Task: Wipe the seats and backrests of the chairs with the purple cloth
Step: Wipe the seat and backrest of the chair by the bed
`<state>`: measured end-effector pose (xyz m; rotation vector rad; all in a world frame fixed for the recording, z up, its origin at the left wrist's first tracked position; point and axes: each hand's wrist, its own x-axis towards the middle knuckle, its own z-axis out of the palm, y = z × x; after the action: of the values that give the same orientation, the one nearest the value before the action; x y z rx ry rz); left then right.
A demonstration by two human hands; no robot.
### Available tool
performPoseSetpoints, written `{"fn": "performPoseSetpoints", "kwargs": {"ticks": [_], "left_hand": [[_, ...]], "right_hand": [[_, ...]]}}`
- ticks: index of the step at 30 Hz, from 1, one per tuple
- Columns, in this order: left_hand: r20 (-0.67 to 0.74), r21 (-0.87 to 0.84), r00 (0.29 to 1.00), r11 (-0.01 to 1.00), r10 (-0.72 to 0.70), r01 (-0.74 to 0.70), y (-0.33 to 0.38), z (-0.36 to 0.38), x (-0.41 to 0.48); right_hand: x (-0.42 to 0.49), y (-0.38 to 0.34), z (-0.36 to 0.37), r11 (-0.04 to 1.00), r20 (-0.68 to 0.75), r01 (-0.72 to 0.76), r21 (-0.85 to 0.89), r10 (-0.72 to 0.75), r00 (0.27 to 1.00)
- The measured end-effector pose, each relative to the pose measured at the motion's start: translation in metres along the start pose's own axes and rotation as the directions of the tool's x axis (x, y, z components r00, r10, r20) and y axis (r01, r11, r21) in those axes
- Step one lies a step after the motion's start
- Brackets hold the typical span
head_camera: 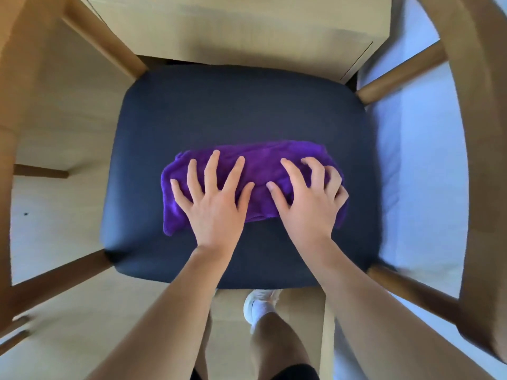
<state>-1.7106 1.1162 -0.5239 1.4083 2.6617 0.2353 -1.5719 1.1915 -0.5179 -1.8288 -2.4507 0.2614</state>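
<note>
Pale wood floor [55, 149], light wooden cabinet [247, 37] at top, white shoe [256, 301] below, whitish surface [411, 160] right

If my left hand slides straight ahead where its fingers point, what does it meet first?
The left hand, flat on the purple cloth, would first cross bare dark seat, then possibly reach the wooden cabinet beyond its far edge; depth unclear.

the cloth [263, 160] at centre is soft, fuzzy purple pile, matt and rumpled. the seat [233, 105] under it is dark navy upholstery, matt with a fine grain. the chair frame [104, 42], seen at 10 o'clock, is smooth light-brown wood with a faint sheen. the floor [63, 127] at 9 o'clock looks like pale, smooth wood board.
</note>
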Motion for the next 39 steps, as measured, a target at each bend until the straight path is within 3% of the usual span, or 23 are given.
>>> {"fn": "performPoseSetpoints", "kwargs": {"ticks": [5,13,18,22,30,35,39], "left_hand": [[-0.108,-0.022,0.993,0.999,-0.037,0.035,0.005,0.007,0.016],[-0.162,0.035,0.930,0.944,0.329,-0.327,-0.025,-0.004,0.077],[-0.180,-0.044,0.950,0.963,0.254,-0.266,-0.013,-0.004,0.147],[-0.093,-0.006,0.979,0.983,0.180,-0.182,-0.011,0.004,0.145],[-0.062,0.078,0.975,0.975,0.213,-0.208,-0.030,0.010,0.125],[-0.135,0.078,0.964,0.972,0.231,-0.222,-0.020,0.012,0.158],[-0.110,0.067,0.974,0.979,0.197,-0.191,-0.012,0.009,0.193]], "right_hand": [[0.015,0.000,0.010,1.000,-0.031,0.022,0.018,-0.021,0.999],[0.025,-0.028,0.012,0.996,-0.092,-0.039,0.077,0.046,0.995],[0.082,-0.047,0.013,0.981,-0.214,0.018,0.195,0.025,0.976],[0.104,-0.049,0.016,0.987,-0.112,-0.103,0.127,0.117,0.987],[0.095,-0.049,0.024,0.995,-0.117,-0.081,0.051,0.087,0.989],[0.121,-0.063,0.029,0.997,-0.197,-0.048,0.066,0.061,0.978],[0.155,-0.070,0.028,0.995,-0.202,-0.034,0.098,0.054,0.978]]}}
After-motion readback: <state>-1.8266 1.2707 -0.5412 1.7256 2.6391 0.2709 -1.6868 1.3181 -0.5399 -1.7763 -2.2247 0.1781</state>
